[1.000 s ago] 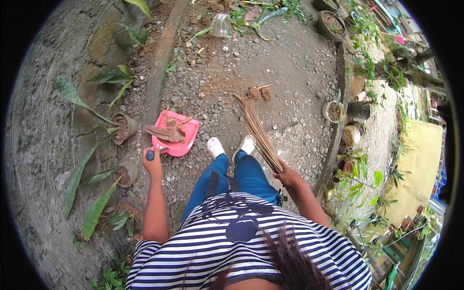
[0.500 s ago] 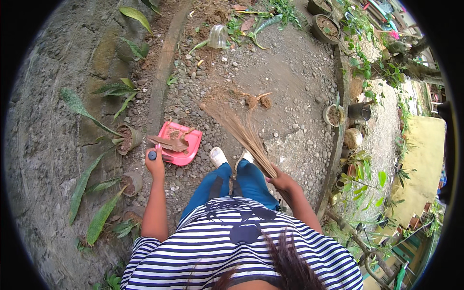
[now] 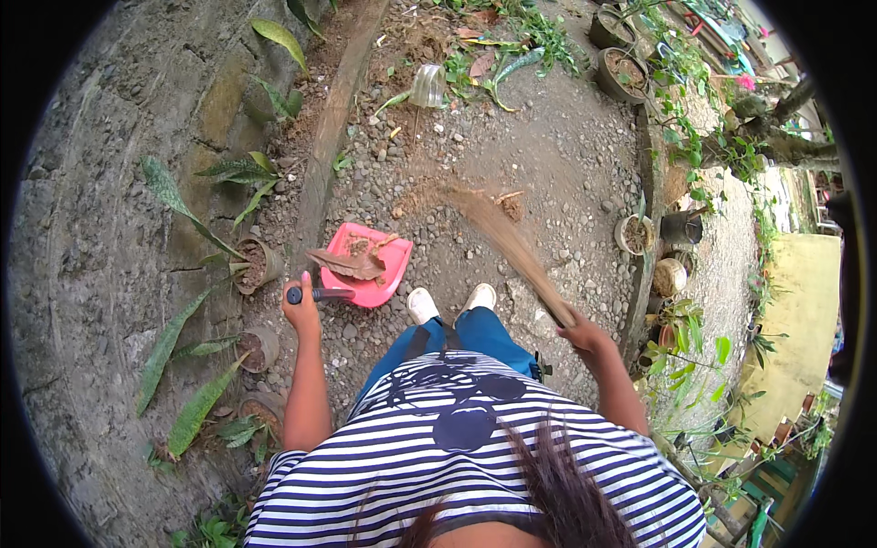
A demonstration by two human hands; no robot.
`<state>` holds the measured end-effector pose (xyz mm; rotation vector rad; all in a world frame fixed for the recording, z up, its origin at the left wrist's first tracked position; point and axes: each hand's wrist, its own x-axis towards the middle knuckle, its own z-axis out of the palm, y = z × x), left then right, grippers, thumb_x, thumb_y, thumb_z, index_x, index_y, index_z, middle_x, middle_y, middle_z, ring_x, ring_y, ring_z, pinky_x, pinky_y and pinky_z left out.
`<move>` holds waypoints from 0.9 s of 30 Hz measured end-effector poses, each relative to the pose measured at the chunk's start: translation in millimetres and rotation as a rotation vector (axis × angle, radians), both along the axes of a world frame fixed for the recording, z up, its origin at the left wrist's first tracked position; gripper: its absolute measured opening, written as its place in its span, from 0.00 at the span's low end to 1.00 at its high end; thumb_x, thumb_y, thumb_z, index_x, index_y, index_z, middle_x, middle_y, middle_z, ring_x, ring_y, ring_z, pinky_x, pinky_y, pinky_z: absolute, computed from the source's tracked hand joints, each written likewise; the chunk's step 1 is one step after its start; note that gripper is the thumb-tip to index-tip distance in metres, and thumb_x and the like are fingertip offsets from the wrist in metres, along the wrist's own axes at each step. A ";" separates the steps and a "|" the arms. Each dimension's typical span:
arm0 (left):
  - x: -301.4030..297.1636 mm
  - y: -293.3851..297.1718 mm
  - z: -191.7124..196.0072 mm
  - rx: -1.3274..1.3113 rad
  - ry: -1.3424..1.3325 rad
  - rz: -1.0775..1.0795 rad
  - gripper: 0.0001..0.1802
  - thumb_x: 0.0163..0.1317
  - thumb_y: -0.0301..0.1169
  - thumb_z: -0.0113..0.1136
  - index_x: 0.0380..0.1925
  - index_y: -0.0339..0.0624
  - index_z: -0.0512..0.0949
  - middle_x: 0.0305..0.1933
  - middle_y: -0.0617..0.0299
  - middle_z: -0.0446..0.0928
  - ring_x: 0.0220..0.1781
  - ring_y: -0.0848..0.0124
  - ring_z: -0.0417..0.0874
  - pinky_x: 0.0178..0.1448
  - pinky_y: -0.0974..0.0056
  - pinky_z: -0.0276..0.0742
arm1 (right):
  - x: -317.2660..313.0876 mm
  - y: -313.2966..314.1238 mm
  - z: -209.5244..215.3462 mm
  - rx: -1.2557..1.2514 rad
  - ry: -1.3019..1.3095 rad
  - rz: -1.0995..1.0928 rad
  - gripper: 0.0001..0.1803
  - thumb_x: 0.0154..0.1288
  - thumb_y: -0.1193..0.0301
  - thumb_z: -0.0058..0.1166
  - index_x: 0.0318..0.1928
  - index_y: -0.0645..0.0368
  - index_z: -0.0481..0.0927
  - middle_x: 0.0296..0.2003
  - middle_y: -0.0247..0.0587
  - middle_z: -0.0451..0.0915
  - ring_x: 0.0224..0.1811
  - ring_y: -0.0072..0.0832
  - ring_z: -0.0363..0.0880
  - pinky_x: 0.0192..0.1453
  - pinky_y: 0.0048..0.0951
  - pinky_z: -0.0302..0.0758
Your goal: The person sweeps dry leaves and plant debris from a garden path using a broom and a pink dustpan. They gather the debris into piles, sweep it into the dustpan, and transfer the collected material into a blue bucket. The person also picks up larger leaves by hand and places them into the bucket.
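Note:
My left hand (image 3: 301,306) is closed around the dark handle of a pink dustpan (image 3: 394,271). Inside the pan lie a large dry brown leaf (image 3: 352,265), loose soil and smaller bits. On the right, my right hand (image 3: 589,336) grips the bundled end of a stick broom (image 3: 521,247). Its bristles are smeared by motion and fan out over the gravel beyond the dustpan. Close to the bristle tips sits a brown clump with a pale root or stalk (image 3: 512,206), partly covered by the broom.
Potted snake plants (image 3: 257,265) line the concrete wall at left, behind a low curb (image 3: 334,114). A clear plastic cup (image 3: 427,86) and pulled greens (image 3: 539,41) lie at the far side. Several pots (image 3: 634,235) stand along the right edging.
My right hand has moved outward to the right, and the broom's bristles have swung right onto the brown clump. The dustpan sits slightly farther right in view, still in my left hand.

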<state>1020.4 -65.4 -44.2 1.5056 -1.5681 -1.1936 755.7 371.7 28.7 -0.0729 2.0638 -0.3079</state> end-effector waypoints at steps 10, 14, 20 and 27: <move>-14.5 3.9 6.9 0.102 0.174 -0.006 0.15 0.54 0.40 0.61 0.23 0.41 0.69 0.23 0.65 0.70 0.23 0.78 0.70 0.23 0.72 0.66 | -32.5 -41.7 23.2 -0.187 -0.083 -0.332 0.38 0.53 0.66 0.57 0.63 0.31 0.54 0.28 0.39 0.72 0.25 0.24 0.65 0.26 0.26 0.65; -36.9 13.6 12.5 0.115 0.167 0.000 0.15 0.54 0.40 0.60 0.22 0.41 0.69 0.22 0.66 0.69 0.23 0.78 0.69 0.23 0.72 0.65 | -89.6 40.4 -25.1 0.142 0.271 -0.093 0.42 0.48 0.61 0.58 0.63 0.40 0.52 0.44 0.54 0.75 0.48 0.41 0.74 0.51 0.34 0.69; -63.7 10.4 -11.6 0.005 0.025 -0.105 0.16 0.54 0.39 0.60 0.21 0.40 0.69 0.20 0.67 0.67 0.22 0.79 0.67 0.25 0.73 0.64 | -64.3 -32.6 -90.9 0.127 -0.007 0.268 0.38 0.50 0.60 0.56 0.62 0.41 0.55 0.40 0.53 0.76 0.39 0.39 0.77 0.43 0.36 0.73; -94.6 16.8 3.4 0.016 0.078 -0.043 0.16 0.54 0.40 0.60 0.20 0.39 0.69 0.20 0.67 0.68 0.22 0.77 0.67 0.30 0.70 0.66 | -110.3 -65.7 2.2 -0.284 -0.172 -0.187 0.38 0.52 0.63 0.57 0.63 0.38 0.55 0.35 0.44 0.76 0.32 0.30 0.72 0.40 0.31 0.69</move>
